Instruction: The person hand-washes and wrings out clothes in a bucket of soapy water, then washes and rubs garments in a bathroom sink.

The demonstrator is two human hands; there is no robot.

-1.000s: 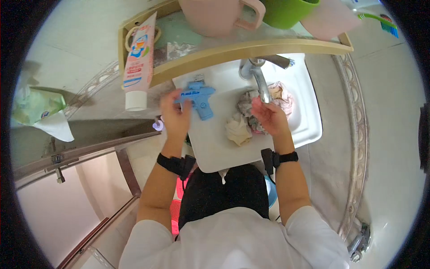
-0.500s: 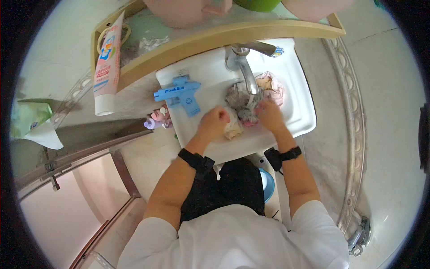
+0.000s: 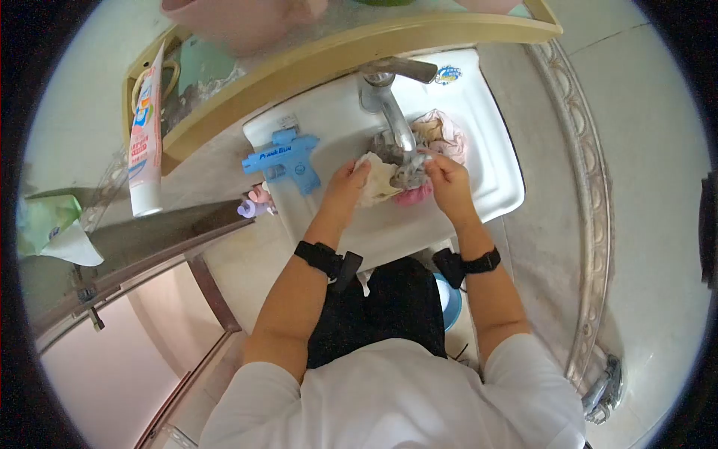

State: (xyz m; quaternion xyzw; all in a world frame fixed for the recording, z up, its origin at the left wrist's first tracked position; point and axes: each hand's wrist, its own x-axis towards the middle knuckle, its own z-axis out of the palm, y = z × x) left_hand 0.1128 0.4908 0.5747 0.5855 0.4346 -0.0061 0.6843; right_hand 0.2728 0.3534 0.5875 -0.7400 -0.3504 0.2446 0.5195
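My left hand (image 3: 344, 193) has its thumb and fingers pressed together on the upper left edge of a crumpled cream fabric cloth (image 3: 380, 179), near the centre of the frame. My right hand (image 3: 450, 185) pinches the right side of a bunched grey patterned cloth (image 3: 407, 173), just under the spout of the curved chrome faucet (image 3: 396, 123). Both cloths lie between my hands, cream nearer the left and grey nearer the right, so the bundle's long axis runs roughly across from one hand to the other; I cannot tell whether the two are joined. A bright pink cloth (image 3: 413, 196) shows just below the grey one. All this is at the white ceramic sink (image 3: 486, 187), which also holds a wad of pale pink cloth (image 3: 449, 135) beyond my right fingers. On the sink's flat left side, apart from my left hand, a light blue plastic toy gun (image 3: 280, 159) lies with its barrel toward the left. Above, the tan-edged shelf (image 3: 314, 75) carries a pink mug (image 3: 247, 22), and a pink and white squeeze tube (image 3: 146, 142) leans over its left end. Below the sink, a round blue basin (image 3: 454, 307) is partly hidden, its contents unclear.
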